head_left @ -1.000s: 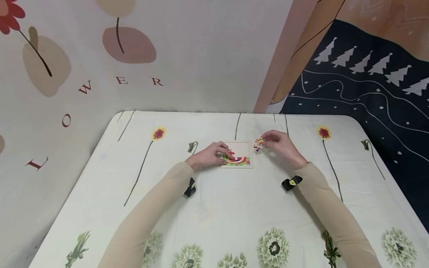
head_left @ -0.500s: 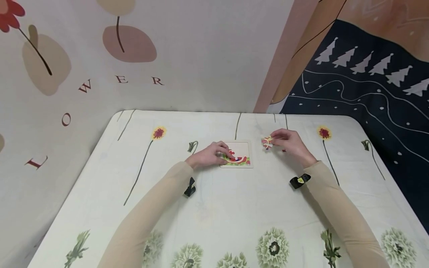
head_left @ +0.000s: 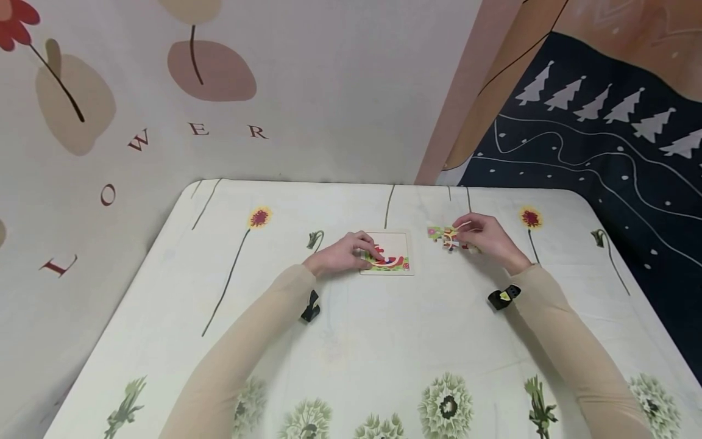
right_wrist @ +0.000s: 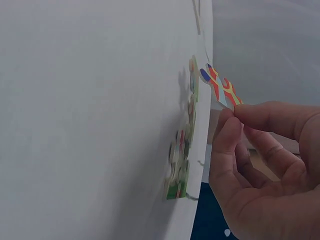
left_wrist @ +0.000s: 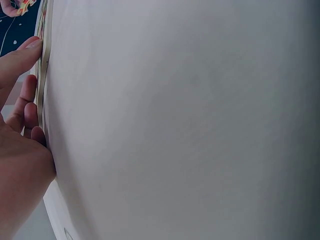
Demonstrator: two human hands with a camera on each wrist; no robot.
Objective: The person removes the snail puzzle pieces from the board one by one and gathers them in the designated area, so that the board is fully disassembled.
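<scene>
A small jigsaw board (head_left: 399, 240) lies near the middle of the table, its upper part bare wood and its lower part showing a red and green picture. My left hand (head_left: 341, 252) rests on its left side; index finger and thumb touch the picture, and the fingers hide some of it. In the left wrist view the thumb (left_wrist: 30, 47) lies at the board's edge. To the right of the board, my right hand (head_left: 487, 235) pinches a red, yellow and blue puzzle piece (right_wrist: 218, 86) between thumb and fingertips, above several loose puzzle pieces (head_left: 434, 232) on the cloth.
White cloth printed with flowers (head_left: 260, 217) covers the table (head_left: 378, 329). Behind it stands a pale wall (head_left: 340, 140) with printed letters; a dark blue panel with white trees (head_left: 565, 140) is at the right. Each wrist wears a black camera (head_left: 503, 297).
My right hand has moved rightward, away from the board, with the puzzle piece pinched, over the loose pieces. More of those pieces show now. My left hand has stayed on the board.
</scene>
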